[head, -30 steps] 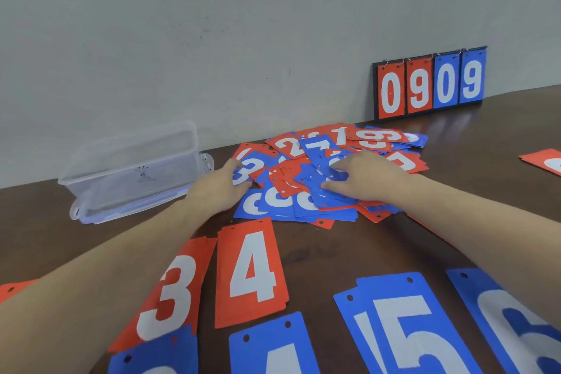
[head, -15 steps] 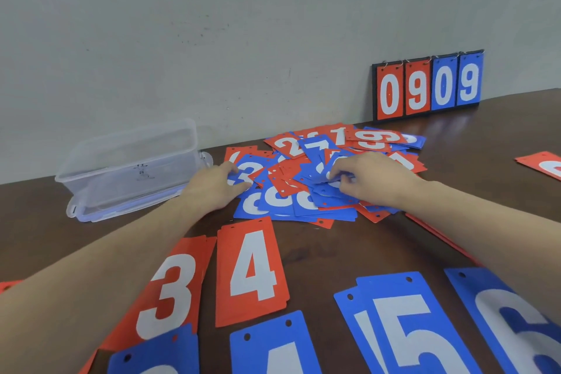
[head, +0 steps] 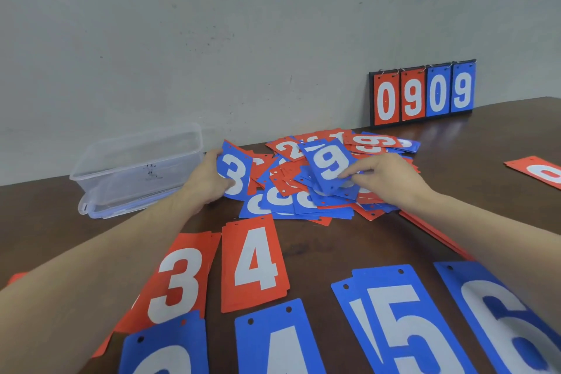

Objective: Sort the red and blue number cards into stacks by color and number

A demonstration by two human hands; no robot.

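Observation:
A loose heap of red and blue number cards (head: 306, 191) lies in the middle of the brown table. My left hand (head: 206, 182) grips a blue 3 card (head: 235, 174), tilted up off the left side of the heap. My right hand (head: 385, 179) pinches a blue card (head: 329, 164) that reads 9 or 6 and lifts it above the heap. Nearer me lie sorted stacks: red 3 (head: 179, 279), red 4 (head: 253, 264), blue 3 (head: 164, 349), blue 4 (head: 279, 340), blue 5 (head: 403, 322) and blue 6 (head: 501, 313).
A clear plastic box (head: 136, 167) stands at the left by the wall. A flip scoreboard (head: 423, 92) showing 0909 leans against the wall at the back right. A red card (head: 537, 171) lies at the far right edge. More red cards (head: 431, 229) show under my right forearm.
Both hands have lifted a card out of the heap: the left raised the blue 3, the right pulled up the blue 9 or 6. Before, both lay flat on the cards.

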